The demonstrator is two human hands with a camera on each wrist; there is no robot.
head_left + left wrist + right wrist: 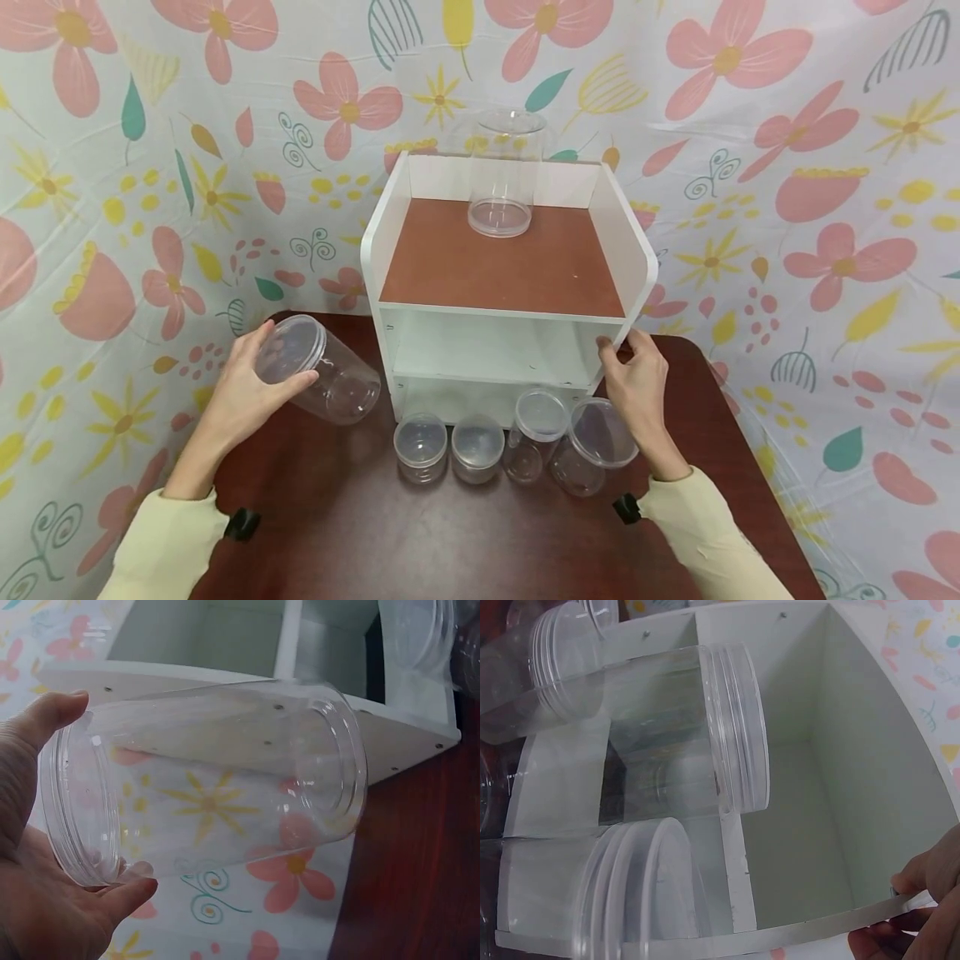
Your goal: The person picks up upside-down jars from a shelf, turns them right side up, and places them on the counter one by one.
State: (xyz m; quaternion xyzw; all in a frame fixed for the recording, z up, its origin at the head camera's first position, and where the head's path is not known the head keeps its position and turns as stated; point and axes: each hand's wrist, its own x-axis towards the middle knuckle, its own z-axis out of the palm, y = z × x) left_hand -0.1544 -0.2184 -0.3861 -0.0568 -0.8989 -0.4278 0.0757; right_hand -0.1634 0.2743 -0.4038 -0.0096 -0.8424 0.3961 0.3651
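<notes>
My left hand [243, 392] grips a large clear plastic jar [341, 383] by its lidded end, holding it tilted above the table, left of a small white shelf [378, 250]. In the left wrist view, the thumb and fingers wrap around the lid end, and the jar [217, 765] looks empty. My right hand [637, 383] pinches the front edge of the shelf's right side panel between thumb and fingers. The right wrist view shows the right hand [930, 915] on that panel, with lidded jars [739, 727] in front of the compartments.
Several clear lidded jars [477, 450] stand in a row before the shelf, two short ones on the left, taller ones on the right. A tall clear jar [504, 179] stands on the shelf's brown top. Beneath is a dark red-brown table [450, 542]; a flowered cloth [262, 167] hangs behind.
</notes>
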